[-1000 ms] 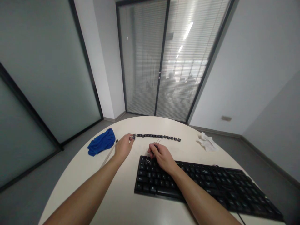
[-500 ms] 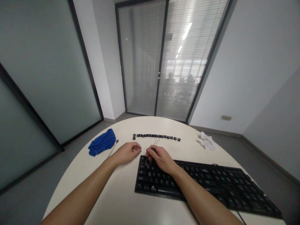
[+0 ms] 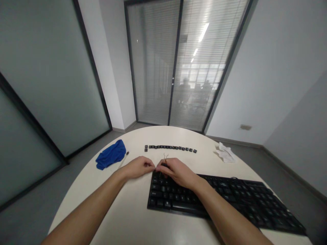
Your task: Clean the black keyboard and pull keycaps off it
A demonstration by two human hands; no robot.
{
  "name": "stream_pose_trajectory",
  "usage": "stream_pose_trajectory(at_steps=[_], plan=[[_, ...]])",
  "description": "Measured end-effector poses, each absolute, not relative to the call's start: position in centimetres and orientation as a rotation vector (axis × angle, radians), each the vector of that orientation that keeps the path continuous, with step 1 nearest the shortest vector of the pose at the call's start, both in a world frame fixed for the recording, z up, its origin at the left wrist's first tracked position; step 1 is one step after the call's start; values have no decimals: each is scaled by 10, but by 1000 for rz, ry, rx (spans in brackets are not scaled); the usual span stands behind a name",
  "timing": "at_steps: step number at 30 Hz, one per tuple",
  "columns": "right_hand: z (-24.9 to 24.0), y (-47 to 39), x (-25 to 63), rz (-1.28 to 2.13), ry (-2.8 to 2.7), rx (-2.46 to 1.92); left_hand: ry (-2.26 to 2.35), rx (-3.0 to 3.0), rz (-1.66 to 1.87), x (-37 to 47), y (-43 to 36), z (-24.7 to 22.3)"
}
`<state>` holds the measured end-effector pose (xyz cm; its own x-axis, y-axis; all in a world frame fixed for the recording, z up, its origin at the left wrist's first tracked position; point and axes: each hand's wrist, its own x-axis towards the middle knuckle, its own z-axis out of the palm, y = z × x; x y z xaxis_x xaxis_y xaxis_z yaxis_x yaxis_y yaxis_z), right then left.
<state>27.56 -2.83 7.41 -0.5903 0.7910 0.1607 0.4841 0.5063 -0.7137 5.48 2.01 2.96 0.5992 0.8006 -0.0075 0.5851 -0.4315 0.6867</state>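
At the top left corner of the black keyboard (image 3: 189, 207), my right hand (image 3: 177, 170) is closed round a wire keycap puller (image 3: 165, 156). Its two thin wire ends point up and away past the knuckles, and the rest is mostly covered by the fingers. My left hand (image 3: 139, 167) comes in from the left with thumb and finger pinched together, their tips meeting my right fingertips. Whatever sits in that pinch is too small and covered to make out. Beyond both hands, loose black keycaps (image 3: 167, 147) lie in a row on the table.
A blue cloth (image 3: 111, 154) lies on the left of the round pale table (image 3: 122, 217), with a thin dark-tipped brush (image 3: 124, 160) beside it. Crumpled white tissue (image 3: 225, 153) rests at the right. Glass partitions and walls stand behind the table.
My left hand has moved right to meet my right hand. My right hand has turned, and the keycap puller's wire ends have shifted left with it.
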Motion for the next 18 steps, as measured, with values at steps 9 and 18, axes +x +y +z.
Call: stream_pose_trajectory(at_steps=[9,18], plan=[[51,-13,285,1300,-1919,-1077,1028,2129,419,53,21,32],[62,-22,277,845,-2291,-1025,1049,2102,416,54,21,33]])
